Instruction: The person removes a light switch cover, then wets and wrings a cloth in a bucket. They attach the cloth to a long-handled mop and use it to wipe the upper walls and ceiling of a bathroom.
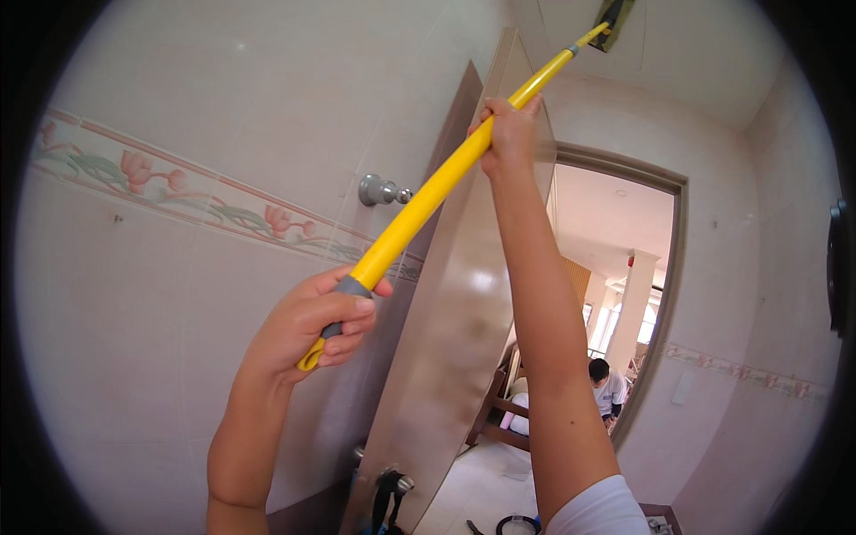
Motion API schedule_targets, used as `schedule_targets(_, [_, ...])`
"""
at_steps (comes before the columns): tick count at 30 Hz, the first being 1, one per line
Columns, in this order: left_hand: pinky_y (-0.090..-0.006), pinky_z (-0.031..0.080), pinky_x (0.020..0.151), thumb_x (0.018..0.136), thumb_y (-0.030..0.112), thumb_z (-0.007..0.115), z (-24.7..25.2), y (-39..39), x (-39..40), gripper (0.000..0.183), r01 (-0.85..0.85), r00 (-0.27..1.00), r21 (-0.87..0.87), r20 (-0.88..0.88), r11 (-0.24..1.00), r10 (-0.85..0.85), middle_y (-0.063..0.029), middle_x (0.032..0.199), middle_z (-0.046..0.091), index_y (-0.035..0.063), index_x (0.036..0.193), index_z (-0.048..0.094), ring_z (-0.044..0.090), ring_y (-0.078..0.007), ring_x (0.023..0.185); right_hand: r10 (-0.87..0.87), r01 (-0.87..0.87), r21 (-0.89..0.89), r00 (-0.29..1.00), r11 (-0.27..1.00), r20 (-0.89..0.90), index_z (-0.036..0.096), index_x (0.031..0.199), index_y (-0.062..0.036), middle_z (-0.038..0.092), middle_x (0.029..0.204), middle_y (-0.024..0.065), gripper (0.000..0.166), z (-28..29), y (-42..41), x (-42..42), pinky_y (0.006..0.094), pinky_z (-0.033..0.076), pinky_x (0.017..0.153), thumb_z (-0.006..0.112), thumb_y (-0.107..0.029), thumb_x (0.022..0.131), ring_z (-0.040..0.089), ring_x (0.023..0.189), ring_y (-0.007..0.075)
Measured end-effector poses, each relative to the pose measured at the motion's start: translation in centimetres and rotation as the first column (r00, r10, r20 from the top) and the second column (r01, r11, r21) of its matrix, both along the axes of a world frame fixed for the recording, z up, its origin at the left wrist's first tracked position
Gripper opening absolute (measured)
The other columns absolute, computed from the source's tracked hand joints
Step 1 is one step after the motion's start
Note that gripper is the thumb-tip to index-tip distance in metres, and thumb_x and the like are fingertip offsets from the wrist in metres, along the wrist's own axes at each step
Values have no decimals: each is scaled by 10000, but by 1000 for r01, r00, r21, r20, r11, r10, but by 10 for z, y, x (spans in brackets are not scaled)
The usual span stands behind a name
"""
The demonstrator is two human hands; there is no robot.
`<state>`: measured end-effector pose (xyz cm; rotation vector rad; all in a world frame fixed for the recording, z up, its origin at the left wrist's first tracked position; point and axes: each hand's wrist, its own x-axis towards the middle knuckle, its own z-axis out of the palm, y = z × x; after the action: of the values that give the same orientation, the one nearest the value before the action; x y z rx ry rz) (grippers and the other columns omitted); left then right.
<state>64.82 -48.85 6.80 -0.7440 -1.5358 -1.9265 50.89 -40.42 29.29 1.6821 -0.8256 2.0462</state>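
Observation:
A yellow telescopic pole (428,200) runs diagonally up from lower left to upper right. My left hand (321,324) is closed around its grey grip, near the yellow hanging loop at the lower end. Higher up, my right hand (511,130) grasps the yellow shaft. A flat, dark pad head (610,27) is at the pole's far end, against or close to the ceiling (695,60); whether it touches cannot be told. The top of the head is cut off by the picture's edge.
An open door (441,321) with a knob (404,483) stands behind the pole. A chrome wall fitting (382,190) juts from the tiled wall (200,321). Through the doorway are a person (608,391) and wooden furniture (505,421). A black hose (518,525) lies on the floor.

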Motion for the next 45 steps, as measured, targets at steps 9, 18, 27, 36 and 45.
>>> schedule_targets(9, [-167, 280, 310, 791, 68, 520, -41, -20, 56, 235, -84, 995, 147, -46, 986, 91, -5, 582, 395, -16, 1003, 463, 343, -34, 367, 115, -108, 132, 992, 985, -49, -132, 1361, -164, 442, 688, 81, 891, -25, -64, 57, 323, 434, 428, 464, 14, 724, 453, 506, 175])
schedule_targets(18, [-201, 318, 320, 817, 61, 511, -64, 26, 5, 203, 104, 991, 125, 75, 987, -114, -2, 601, 392, 76, 1007, 443, 363, -63, 372, -230, 257, 188, 961, 948, -154, -52, 1383, -131, 448, 705, 79, 872, -34, -27, 11, 288, 432, 418, 516, -37, 728, 461, 557, 161])
schedule_targets(27, [-240, 339, 360, 827, 75, 491, -66, 193, -137, 169, 374, 904, 4, 221, 927, -366, -9, 584, 401, 101, 937, 365, 398, -85, 408, -487, 527, 324, 850, 786, -200, 72, 1395, -208, 452, 603, 28, 818, -48, 151, -82, 262, 423, 379, 529, -39, 739, 438, 441, 119])
schedule_targets(36, [-251, 333, 369, 818, 74, 476, -48, 309, -196, 162, 629, 760, -12, 219, 778, -611, -13, 598, 374, 111, 918, 353, 370, -85, 418, -807, 808, 279, 570, 518, -153, 165, 1386, -218, 461, 600, 33, 769, -36, 277, -120, 248, 421, 378, 533, -48, 733, 442, 455, 106])
schedule_targets(45, [-241, 352, 350, 789, 98, 459, -43, 329, -206, 169, 649, 749, -103, 258, 754, -610, -14, 599, 388, 86, 918, 352, 389, -89, 387, -871, 857, 226, 488, 464, -63, 177, 1383, -177, 455, 560, 24, 728, -44, 326, -139, 222, 415, 368, 514, -53, 750, 430, 395, 91])
